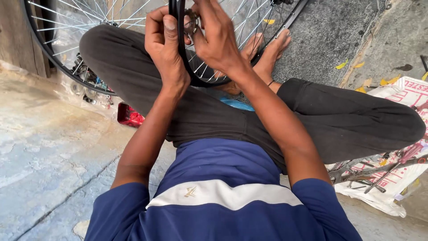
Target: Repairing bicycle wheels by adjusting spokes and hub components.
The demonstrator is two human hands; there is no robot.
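I sit cross-legged on the ground in dark trousers and a blue shirt. A black bicycle wheel rim [201, 80] with silver spokes stands upright over my lap. My left hand [165, 49] is wrapped around the rim, thumb up along it. My right hand [217, 38] reaches in from the other side, its fingers curled over the rim and spokes near the top edge of the view. What the fingertips pinch is hidden. My bare feet [267, 49] rest behind the rim.
A second spoked wheel [58, 49] leans at the upper left against a wooden board. A small red container [129, 117] lies by my left knee. Wrenches and metal tools [374, 172] lie on a white printed sack at the right. The floor is rough concrete.
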